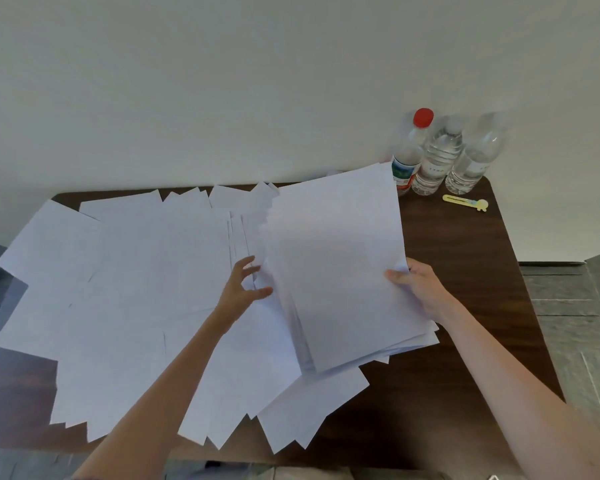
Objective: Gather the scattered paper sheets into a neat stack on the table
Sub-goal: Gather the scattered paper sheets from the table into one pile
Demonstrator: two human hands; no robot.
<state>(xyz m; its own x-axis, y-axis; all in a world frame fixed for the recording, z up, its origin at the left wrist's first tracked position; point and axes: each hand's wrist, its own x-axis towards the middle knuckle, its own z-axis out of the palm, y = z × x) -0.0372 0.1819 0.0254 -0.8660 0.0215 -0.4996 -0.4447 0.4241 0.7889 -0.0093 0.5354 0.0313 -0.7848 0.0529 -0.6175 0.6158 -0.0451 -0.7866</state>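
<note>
Okay, right hand (414, 289): thumb on top of the gathered paper stack (336, 271), fingers hidden underneath, pinching the stack's right edge. The stack is tilted, its far end lifted up and away from the hand, the near end resting on loose sheets below the wrist. Its edges are uneven and several sheet corners stick out at the near side.

Left hand (245, 289): fingers spread and slightly bent, thumb out toward the stack, right at the stack's left edge. It holds nothing that I can see. It hovers over or touches the scattered sheets (125, 289); contact is unclear.

Those sheets fan out to the left of the left hand, beyond it and back along the forearm, overlapping at odd angles. Some hang over the left and near edges of the dark wooden table (465, 306).

Right of the right hand is bare tabletop. Beyond it, near the far corner, lies a small yellow plastic tool (465, 203). Just past that stand a red-capped bottle (409, 157) and two clear water bottles (439, 157), close together against the white wall (222, 81).
</note>
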